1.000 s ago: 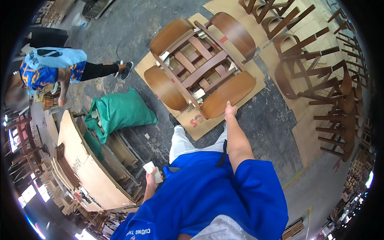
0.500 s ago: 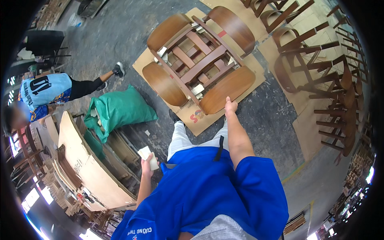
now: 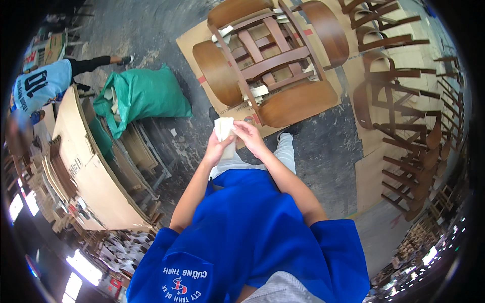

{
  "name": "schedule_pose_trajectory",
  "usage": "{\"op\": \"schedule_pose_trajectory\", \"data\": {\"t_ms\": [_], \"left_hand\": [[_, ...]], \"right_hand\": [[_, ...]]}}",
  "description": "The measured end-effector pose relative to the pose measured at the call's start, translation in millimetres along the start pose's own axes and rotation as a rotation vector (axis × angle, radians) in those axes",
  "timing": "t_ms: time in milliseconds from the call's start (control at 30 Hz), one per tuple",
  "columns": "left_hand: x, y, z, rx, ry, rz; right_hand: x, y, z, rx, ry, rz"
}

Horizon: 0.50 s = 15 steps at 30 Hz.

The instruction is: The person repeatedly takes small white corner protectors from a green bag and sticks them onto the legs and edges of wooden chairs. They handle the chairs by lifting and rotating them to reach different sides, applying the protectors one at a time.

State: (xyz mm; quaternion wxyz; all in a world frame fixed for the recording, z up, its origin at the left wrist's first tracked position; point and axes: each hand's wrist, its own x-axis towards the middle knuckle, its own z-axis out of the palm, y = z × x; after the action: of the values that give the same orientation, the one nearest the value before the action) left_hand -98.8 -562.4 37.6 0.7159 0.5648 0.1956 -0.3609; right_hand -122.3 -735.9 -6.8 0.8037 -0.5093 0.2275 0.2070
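The person is standing over the floor with both hands raised in front of the chest; the left hand [image 3: 216,147] is gripping a folded white pad [image 3: 224,132] from below, its grip closed round it, while the right hand [image 3: 248,135] is pinching the pad's upper edge, as if separating or folding a piece; the step looks like readying padding. Just ahead, a bundle of wooden chairs [image 3: 270,63] is lying on flattened cardboard [image 3: 194,43]; next, I judge, one freed piece needs a firm pinch before reaching down.
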Motion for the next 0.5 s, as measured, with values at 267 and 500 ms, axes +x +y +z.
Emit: {"op": "schedule_pose_trajectory", "data": {"t_ms": [267, 500], "left_hand": [[67, -44, -9, -0.229, 0.167, 0.126], [163, -92, -46, -0.245, 0.225, 0.203]], "right_hand": [[59, 3, -7, -0.249, 0.008, -0.106], [151, 45, -57, -0.432, 0.144, 0.132]]}}
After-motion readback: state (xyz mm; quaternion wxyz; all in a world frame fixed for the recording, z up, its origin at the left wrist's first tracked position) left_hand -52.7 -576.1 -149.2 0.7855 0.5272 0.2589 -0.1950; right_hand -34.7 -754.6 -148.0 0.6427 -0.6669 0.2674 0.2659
